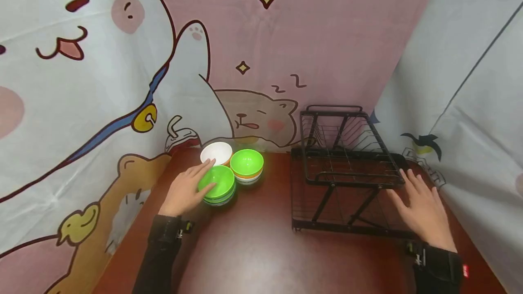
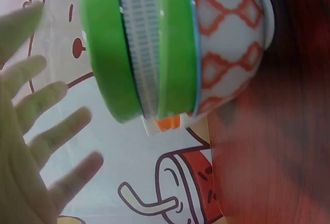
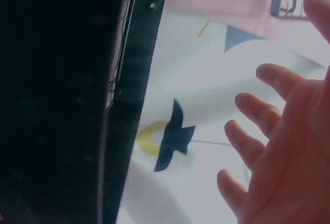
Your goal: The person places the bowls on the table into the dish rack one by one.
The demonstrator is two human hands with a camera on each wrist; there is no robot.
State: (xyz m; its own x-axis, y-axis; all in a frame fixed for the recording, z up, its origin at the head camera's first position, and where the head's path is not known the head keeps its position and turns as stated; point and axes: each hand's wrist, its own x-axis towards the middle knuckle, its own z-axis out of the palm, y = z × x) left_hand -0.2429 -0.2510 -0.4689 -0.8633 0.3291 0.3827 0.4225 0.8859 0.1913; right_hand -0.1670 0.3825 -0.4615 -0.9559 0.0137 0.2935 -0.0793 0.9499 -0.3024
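Note:
My left hand (image 1: 189,188) is spread beside a stack of bowls topped by a green bowl (image 1: 219,181), its thumb over the near rim in the head view. From the left wrist, the fingers (image 2: 72,131) look straight and apart from the stack, whose lowest bowl (image 2: 227,44) is white with an orange pattern. Behind stand two more stacks, one topped by a white bowl (image 1: 216,153), the other by a green bowl (image 1: 247,162). My right hand (image 1: 425,210), fingers extended, is at the right side of a black two-tier dish rack (image 1: 353,180) and holds nothing.
The stacks and rack stand on a glossy reddish-brown table (image 1: 261,248). A printed cartoon cloth (image 1: 327,35) hangs behind it and along both sides. A small red and white tag (image 1: 465,271) lies by the right forearm.

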